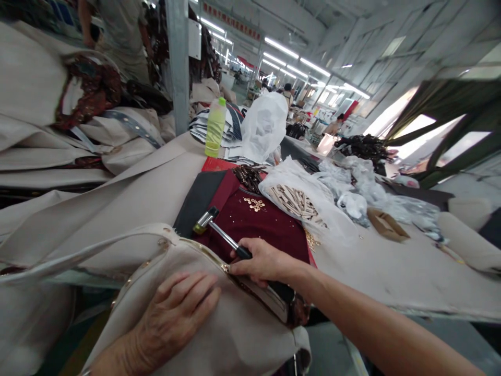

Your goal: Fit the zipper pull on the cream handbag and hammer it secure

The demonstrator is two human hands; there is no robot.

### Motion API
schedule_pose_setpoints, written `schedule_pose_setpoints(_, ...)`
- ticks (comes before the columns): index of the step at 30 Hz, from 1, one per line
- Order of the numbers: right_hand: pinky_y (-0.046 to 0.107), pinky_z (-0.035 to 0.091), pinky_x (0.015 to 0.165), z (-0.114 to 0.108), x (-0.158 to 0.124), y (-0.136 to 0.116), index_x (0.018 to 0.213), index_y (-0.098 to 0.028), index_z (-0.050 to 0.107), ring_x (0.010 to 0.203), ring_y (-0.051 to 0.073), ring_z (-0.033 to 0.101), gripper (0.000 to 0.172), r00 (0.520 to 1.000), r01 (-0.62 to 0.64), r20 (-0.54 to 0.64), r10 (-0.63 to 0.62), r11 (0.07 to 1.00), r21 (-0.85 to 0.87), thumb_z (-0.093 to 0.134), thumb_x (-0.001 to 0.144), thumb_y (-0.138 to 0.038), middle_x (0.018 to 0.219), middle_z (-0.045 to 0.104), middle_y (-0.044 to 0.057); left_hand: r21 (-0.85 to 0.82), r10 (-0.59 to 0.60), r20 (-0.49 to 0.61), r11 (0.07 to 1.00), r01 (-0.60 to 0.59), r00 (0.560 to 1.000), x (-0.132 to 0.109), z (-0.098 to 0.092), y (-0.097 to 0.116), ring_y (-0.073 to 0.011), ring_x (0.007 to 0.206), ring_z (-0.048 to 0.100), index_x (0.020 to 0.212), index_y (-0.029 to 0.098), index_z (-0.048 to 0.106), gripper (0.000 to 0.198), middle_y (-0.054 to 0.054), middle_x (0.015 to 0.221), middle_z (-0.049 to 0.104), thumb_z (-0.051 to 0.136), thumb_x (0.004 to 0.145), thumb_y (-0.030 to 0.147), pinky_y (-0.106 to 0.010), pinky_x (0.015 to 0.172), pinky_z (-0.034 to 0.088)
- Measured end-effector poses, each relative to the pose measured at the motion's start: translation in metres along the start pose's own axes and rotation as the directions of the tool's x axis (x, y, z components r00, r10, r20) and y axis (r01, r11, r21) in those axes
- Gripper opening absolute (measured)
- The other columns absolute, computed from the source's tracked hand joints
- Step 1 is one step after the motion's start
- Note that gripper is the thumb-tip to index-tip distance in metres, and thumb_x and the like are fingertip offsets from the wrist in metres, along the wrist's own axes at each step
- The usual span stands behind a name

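Observation:
A cream bag (pixel 250 324) with a gold zipper along its top edge lies at the front of the table. My left hand (pixel 178 313) rests on the bag's side, fingers stretched and lying on the material. Over the zipper, my right hand (pixel 262 261) is wrapped round the black handle of a hammer (pixel 227 237); its thumb touches the zipper edge. The hammer's head points to the left, above dark red cloth (pixel 270 230). Small gold rings (pixel 255 204) lie scattered on that cloth.
Behind the cloth stand a yellow-green bottle (pixel 215 128) and a white plastic bag (pixel 266 125). Another plastic bag holds pale strips (pixel 295 201). A cardboard box (pixel 387 224) lies right. Cream bags (pixel 129 130) pile up left, near a person (pixel 121 36) by a post (pixel 179 68).

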State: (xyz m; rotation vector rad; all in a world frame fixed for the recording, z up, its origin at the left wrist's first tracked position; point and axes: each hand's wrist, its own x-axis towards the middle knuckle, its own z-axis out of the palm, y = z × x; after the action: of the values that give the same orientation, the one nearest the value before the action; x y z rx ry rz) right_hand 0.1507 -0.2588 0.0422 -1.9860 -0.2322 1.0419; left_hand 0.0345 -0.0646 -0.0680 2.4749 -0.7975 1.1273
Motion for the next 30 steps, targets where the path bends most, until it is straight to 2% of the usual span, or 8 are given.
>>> schedule_pose_setpoints(5,0.015,0.030,0.027,0.008,0.004,0.002,0.095,-0.020,0.050,0.032,0.008,0.037,0.035,0.999,-0.034,0.012,0.033,0.988,0.148,0.078,0.075,-0.015,0.045,0.049,-0.014,0.020,-0.005,-0.008,1.000,0.006,1.000,0.001,-0.005,0.003,-0.0141,0.119,0.056,0.107,0.022,0.072,0.032,0.000,0.117,0.073,0.041,0.107,0.022,-0.033,0.126,0.018)
schedule_pose_setpoints(9,0.017,0.030,0.027,0.017,-0.006,-0.001,0.096,-0.019,0.050,0.033,0.007,0.039,0.042,0.998,-0.025,-0.050,0.036,0.980,0.197,0.080,0.067,-0.010,0.056,0.056,-0.012,0.109,-0.064,0.004,0.992,0.063,0.998,0.013,-0.021,0.006,-0.0209,0.131,0.052,0.122,0.017,0.068,0.031,-0.006,0.132,0.068,0.043,0.106,0.024,-0.041,0.126,0.018)
schedule_pose_setpoints(12,0.019,0.035,0.033,0.018,-0.024,-0.015,0.094,-0.020,0.053,0.040,0.008,0.047,0.040,0.981,0.035,-0.193,-0.023,0.998,0.059,0.079,0.066,-0.008,0.066,0.060,-0.010,0.140,-0.062,0.074,0.989,0.051,0.995,0.024,-0.037,0.008,-0.0206,0.135,0.049,0.130,0.021,0.064,0.043,-0.004,0.141,0.062,0.028,0.109,0.023,-0.041,0.123,0.020)
schedule_pose_setpoints(14,0.021,0.041,0.048,0.016,-0.034,-0.025,0.092,-0.020,0.056,0.057,0.012,0.059,0.034,0.932,0.133,-0.306,-0.196,0.968,-0.215,0.078,0.069,-0.008,0.074,0.066,-0.005,0.170,-0.074,0.104,0.984,0.055,0.992,0.030,-0.041,0.008,-0.0205,0.137,0.047,0.137,0.022,0.060,0.045,-0.003,0.146,0.059,0.025,0.109,0.023,-0.040,0.118,0.025)
schedule_pose_setpoints(17,0.025,0.034,0.060,0.012,-0.032,-0.028,0.090,-0.019,0.057,0.074,0.019,0.067,0.018,0.834,0.130,-0.339,-0.436,0.751,-0.648,0.071,0.081,-0.014,0.080,0.070,0.001,0.220,-0.077,0.153,0.975,0.042,0.985,0.037,-0.030,0.006,-0.0273,0.136,0.047,0.136,0.016,0.061,0.050,-0.010,0.144,0.059,0.021,0.106,0.016,-0.043,0.107,0.034)
schedule_pose_setpoints(19,0.029,0.026,0.059,0.011,-0.021,-0.019,0.091,-0.019,0.057,0.072,0.021,0.067,0.009,0.841,0.072,-0.303,-0.449,0.648,-0.759,0.065,0.087,-0.016,0.079,0.071,0.005,0.223,-0.091,0.211,0.974,0.042,0.973,0.039,-0.016,0.005,-0.0311,0.132,0.050,0.131,0.012,0.064,0.051,-0.014,0.138,0.062,0.022,0.102,0.011,-0.043,0.103,0.035)
schedule_pose_setpoints(23,0.028,0.029,0.062,0.004,0.000,0.005,0.096,-0.020,0.059,0.078,0.024,0.069,0.008,0.863,0.057,-0.293,-0.411,0.656,-0.752,0.063,0.090,-0.021,0.084,0.074,0.007,0.149,-0.182,0.233,0.977,0.150,0.955,0.040,0.009,0.008,-0.0288,0.124,0.054,0.133,0.010,0.062,0.047,-0.014,0.134,0.064,0.033,0.096,0.008,-0.042,0.099,0.037)
schedule_pose_setpoints(30,0.029,0.032,0.063,0.001,-0.010,0.018,0.095,-0.020,0.061,0.077,0.024,0.069,0.008,0.860,0.017,-0.353,-0.367,0.713,-0.701,0.061,0.087,-0.018,0.081,0.073,0.005,0.100,-0.294,0.229,0.955,0.278,0.928,0.051,0.014,0.019,-0.0312,0.114,0.055,0.136,0.029,0.061,0.051,-0.010,0.127,0.063,0.050,0.088,0.017,-0.044,0.088,0.039)
